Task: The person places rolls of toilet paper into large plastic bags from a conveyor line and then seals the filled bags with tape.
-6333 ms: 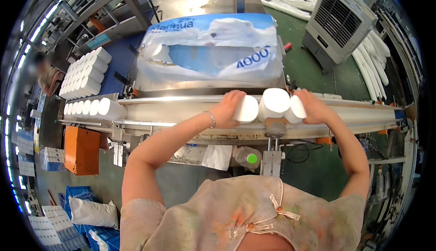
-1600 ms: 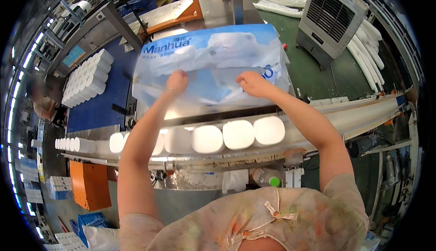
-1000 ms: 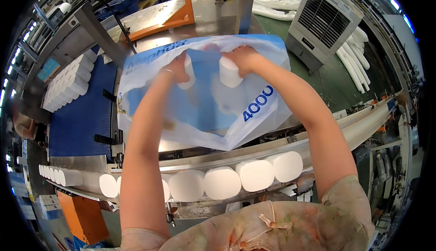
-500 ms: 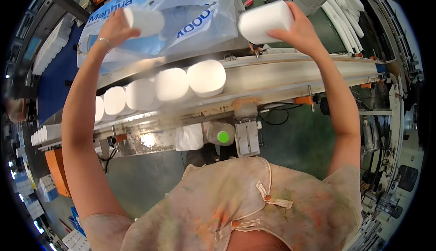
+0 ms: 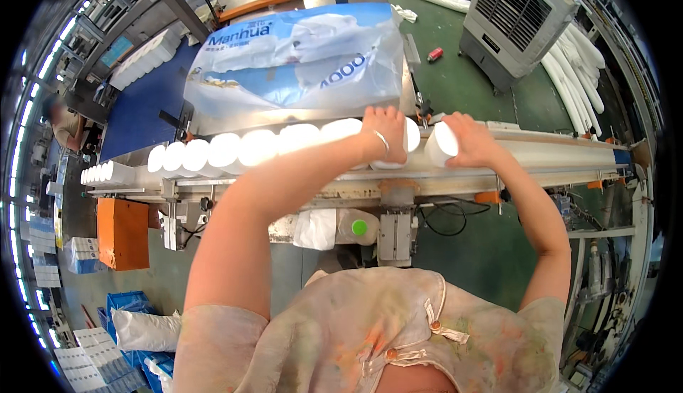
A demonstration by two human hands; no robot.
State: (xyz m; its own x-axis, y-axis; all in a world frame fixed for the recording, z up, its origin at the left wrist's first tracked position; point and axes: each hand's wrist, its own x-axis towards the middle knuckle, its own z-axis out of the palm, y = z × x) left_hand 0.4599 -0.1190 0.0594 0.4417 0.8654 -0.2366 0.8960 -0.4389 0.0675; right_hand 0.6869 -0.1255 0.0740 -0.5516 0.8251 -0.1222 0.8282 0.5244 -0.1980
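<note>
My right hand (image 5: 469, 140) is wrapped round the right side of a white paper roll (image 5: 444, 144) at the conveyor channel. To its left, my left hand (image 5: 386, 134) is closed over another white roll, whose pale end (image 5: 412, 135) shows past my fingers; the hand hides most of it. A narrow gap lies between these two rolls. Further left, a row of white paper rolls (image 5: 225, 150) stands side by side along the conveyor (image 5: 541, 150), partly behind my left forearm. Beyond the row lies a blue and white plastic bag (image 5: 299, 66).
A grey air cooler (image 5: 516, 27) stands at the far right, beside long white tubes (image 5: 573, 80). Below the conveyor are a bottle with a green cap (image 5: 358, 228) and a metal bracket (image 5: 395, 236). An orange box (image 5: 122, 233) is at left. Another person (image 5: 67, 126) is at far left.
Both hands have come down from above the bag and floor to the conveyor, each with a roll. My left hand has moved right, closer to my right hand. The view has shifted.
</note>
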